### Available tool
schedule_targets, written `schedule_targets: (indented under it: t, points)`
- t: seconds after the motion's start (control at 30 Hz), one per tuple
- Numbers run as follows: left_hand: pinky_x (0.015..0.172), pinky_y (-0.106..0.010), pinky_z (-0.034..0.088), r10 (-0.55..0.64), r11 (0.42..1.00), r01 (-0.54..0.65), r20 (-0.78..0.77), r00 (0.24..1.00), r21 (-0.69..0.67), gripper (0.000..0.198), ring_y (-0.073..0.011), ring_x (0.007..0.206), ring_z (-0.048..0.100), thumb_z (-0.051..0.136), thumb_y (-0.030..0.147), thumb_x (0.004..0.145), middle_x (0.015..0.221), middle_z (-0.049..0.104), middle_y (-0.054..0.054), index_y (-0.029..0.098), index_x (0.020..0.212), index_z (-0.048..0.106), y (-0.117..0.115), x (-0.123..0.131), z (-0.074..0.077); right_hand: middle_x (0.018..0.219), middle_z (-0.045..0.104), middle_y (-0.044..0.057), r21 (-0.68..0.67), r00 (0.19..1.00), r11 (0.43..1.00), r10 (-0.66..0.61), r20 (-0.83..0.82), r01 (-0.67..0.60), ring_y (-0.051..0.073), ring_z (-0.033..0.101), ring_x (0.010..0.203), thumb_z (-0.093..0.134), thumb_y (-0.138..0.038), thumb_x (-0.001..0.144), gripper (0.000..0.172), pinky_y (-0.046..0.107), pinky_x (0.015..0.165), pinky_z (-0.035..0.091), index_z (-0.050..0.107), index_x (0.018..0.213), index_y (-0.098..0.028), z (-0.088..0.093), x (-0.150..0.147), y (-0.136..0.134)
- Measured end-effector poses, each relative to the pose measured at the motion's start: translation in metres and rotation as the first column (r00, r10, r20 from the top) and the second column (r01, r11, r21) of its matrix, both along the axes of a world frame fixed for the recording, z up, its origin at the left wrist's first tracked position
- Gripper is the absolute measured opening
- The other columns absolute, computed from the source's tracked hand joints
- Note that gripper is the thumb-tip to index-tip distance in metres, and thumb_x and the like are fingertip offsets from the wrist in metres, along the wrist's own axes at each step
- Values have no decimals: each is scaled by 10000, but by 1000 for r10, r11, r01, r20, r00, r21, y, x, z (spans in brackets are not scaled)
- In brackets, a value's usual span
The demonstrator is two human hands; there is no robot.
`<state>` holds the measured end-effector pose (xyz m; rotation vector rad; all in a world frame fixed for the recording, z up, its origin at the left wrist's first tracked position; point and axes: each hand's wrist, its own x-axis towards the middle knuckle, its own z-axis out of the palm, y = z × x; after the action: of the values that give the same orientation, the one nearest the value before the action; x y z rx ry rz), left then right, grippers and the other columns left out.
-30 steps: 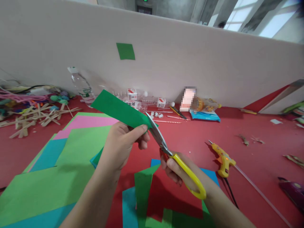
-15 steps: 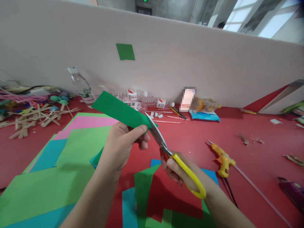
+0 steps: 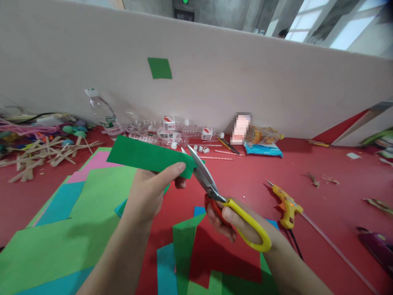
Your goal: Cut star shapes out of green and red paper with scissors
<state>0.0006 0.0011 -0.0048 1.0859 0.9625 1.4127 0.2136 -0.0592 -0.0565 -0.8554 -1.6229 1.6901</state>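
Observation:
My left hand (image 3: pixel 153 188) pinches a dark green paper strip (image 3: pixel 144 153) near its right end, thumb on top. The strip is held above the table and points to the left. In my right hand (image 3: pixel 227 219) is a pair of scissors (image 3: pixel 208 180) with one yellow and one red handle. The blades are parted and meet the right end of the strip. Below my hands lie sheets of red paper (image 3: pixel 227 246), green paper (image 3: pixel 186 241) and blue paper (image 3: pixel 167 266).
Light green sheets (image 3: pixel 52 246) cover the left of the red table. Clear bottles (image 3: pixel 168 137) and wooden sticks (image 3: pixel 46 157) lie towards the white partition (image 3: pixel 199 73). A yellow glue gun (image 3: pixel 287 205) with a cord rests on the right; a blue packet (image 3: pixel 264 150) is behind.
The left end of the green strip has dropped, so the strip lies more level. The scissor blades have spread wider, and the yellow handle has swung slightly right.

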Motion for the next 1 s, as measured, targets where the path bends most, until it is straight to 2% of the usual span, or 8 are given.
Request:
schedule_targets:
  t: [0.2,0.33,0.47,0.7,1.0]
  points:
    - [587,-299,551,175,984,-169,-141,974,49,235,-177,580,654,772,290,766,557,673,5,224,569,663,-7,13,-11,610,453,-63,31,999,999,-31,-41,33,83,357,449,438,-813,974,620,221,427,337,490,815,-216,-1,-3,2]
    - [629,-304,575,245,969,-237,-137,960,72,237,-183,598,676,747,298,808,579,685,11,236,598,657,-13,24,-16,595,443,-64,18,997,998,-63,-46,64,79,348,437,426,-841,954,647,223,419,323,472,778,-221,-3,-10,0]
    - [639,-297,574,265,964,-256,-164,950,73,281,-180,610,680,706,293,853,582,687,10,243,585,639,-16,30,-16,583,438,-62,14,991,991,-131,-26,131,85,357,446,416,-801,985,620,229,441,335,454,755,-226,-1,-18,-5]
    - [681,-310,584,271,962,-271,-222,937,32,294,-191,634,695,737,317,843,590,692,7,247,577,633,-15,27,-17,554,407,-75,-9,979,979,-202,21,202,79,344,431,435,-799,977,617,222,424,310,424,731,-233,1,-23,-10]
    - [632,-302,530,263,963,-267,-122,957,-19,295,-170,607,655,759,331,812,565,663,12,234,573,616,-14,31,-20,553,392,-75,12,970,970,-242,13,242,73,336,427,426,-803,981,633,201,410,330,404,701,-236,3,-28,-13]
